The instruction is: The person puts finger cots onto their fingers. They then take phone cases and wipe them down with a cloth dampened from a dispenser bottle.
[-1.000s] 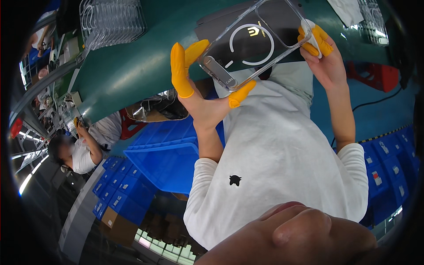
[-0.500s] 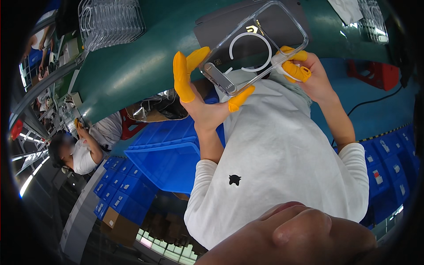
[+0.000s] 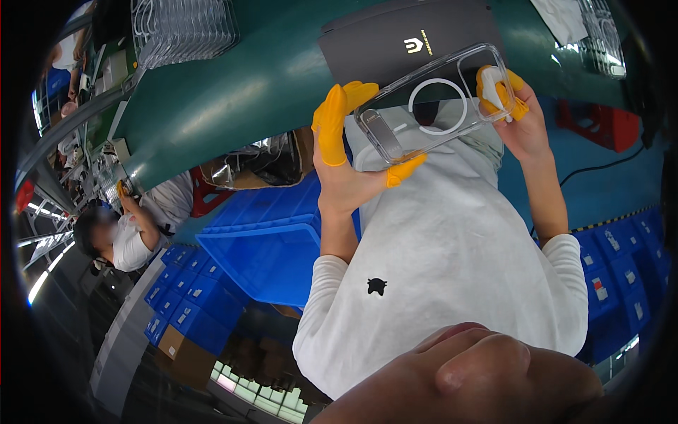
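Note:
A clear phone case [image 3: 439,106] with a white ring and a small grey plate hangs tilted just in front of the table edge. My left hand [image 3: 346,159] grips its left end between thumb and fingers, with yellow finger covers on. A folded white cloth [image 3: 489,85] is pinched in my right hand [image 3: 521,116], also in yellow finger covers, at the case's right end. Whether those fingers hold the case too is hard to see. Beyond the case, a flat dark grey box [image 3: 367,49] with a gold mark lies on the green table [image 3: 233,106].
Stacked clear cases [image 3: 185,32] stand at the far left, and more clear cases [image 3: 604,42] beside white paper [image 3: 559,20] at the far right. Below the table are an open carton [image 3: 289,159] and a blue bin [image 3: 265,258]. A co-worker [image 3: 127,237] sits at left.
The phone case has moved toward me and to the right, uncovering more of the grey box. Both hands moved with it, and the cloth is now at the case's right end.

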{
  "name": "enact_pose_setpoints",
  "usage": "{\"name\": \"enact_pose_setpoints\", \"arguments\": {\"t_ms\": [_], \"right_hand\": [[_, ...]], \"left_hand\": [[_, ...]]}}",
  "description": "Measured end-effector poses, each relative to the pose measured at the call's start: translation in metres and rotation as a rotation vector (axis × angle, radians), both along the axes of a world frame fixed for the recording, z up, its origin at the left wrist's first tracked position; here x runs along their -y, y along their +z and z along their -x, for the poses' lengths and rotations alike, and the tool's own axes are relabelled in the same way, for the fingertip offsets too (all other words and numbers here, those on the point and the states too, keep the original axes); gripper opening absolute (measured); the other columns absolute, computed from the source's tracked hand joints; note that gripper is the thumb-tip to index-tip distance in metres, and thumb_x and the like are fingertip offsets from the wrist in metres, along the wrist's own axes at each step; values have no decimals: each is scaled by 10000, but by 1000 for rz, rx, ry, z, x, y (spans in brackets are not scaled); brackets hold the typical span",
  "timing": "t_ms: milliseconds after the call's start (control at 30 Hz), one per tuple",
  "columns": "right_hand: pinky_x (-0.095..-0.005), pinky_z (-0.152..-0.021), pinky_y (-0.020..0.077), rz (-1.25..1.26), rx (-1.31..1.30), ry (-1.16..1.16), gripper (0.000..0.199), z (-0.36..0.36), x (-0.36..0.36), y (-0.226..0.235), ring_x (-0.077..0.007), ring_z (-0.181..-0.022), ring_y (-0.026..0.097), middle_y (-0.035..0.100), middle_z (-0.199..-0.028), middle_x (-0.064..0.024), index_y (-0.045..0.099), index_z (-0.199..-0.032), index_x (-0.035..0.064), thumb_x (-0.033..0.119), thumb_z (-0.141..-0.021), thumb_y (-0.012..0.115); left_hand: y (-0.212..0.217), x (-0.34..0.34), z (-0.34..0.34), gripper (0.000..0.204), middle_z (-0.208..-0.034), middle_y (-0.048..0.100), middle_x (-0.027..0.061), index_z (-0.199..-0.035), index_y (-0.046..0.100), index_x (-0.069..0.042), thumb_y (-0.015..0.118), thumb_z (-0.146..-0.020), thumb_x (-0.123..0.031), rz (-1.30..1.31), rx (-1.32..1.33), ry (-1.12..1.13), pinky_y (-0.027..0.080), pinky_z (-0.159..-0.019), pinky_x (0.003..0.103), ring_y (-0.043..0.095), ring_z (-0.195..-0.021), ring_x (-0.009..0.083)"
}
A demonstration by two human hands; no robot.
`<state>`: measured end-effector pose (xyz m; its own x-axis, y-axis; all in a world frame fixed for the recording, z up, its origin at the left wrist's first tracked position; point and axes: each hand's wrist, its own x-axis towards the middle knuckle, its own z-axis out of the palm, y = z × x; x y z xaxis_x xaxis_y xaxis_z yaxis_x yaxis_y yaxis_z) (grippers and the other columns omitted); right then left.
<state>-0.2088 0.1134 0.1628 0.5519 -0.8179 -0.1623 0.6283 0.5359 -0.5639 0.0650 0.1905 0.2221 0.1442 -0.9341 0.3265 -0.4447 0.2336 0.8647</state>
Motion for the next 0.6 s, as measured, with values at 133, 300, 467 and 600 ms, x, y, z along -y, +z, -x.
{"name": "enact_pose_setpoints", "arguments": {"t_ms": [133, 300, 467, 600], "right_hand": [[-219, -665, 444, 3, -165, -65, 346, 9, -2, -4, -99, -819, 588, 663, -1074, -77, 583, -1324, 4, 50, -981, 564], [-218, -798, 506, 23, -521, -189, 335, 8, 2, 4, -84, -944, 638, 679, -1121, -37, 616, -1308, 34, 53, -973, 615], [-297, -961, 528, 176, -737, -170, 377, 23, 16, 3, -163, -1130, 646, 658, -1245, -87, 577, -1333, 13, 104, -975, 648], [-314, -966, 534, 235, -805, -246, 406, 32, 24, 1, -162, -1136, 644, 652, -1251, -85, 576, -1350, 10, 69, -957, 662]], "left_hand": [[1, 2, 5, 1172, -1246, 651, 154, -1517, 365, -43, 997, -553, -253, 0, 5, -36, 485, -986, 401, 621, -1132, 297], [7, 18, 18, 1191, -1286, 612, 142, -1542, 329, -52, 984, -572, -272, -5, -18, -53, 465, -1005, 403, 600, -1147, 286], [10, 35, 26, 1226, -1282, 605, 116, -1574, 259, -69, 964, -587, -242, 21, -24, -61, 459, -1006, 395, 584, -1137, 272], [11, 44, 25, 1238, -1282, 601, 112, -1574, 258, -70, 970, -574, -227, 66, -3, -57, 466, -997, 384, 589, -1128, 269]]}}
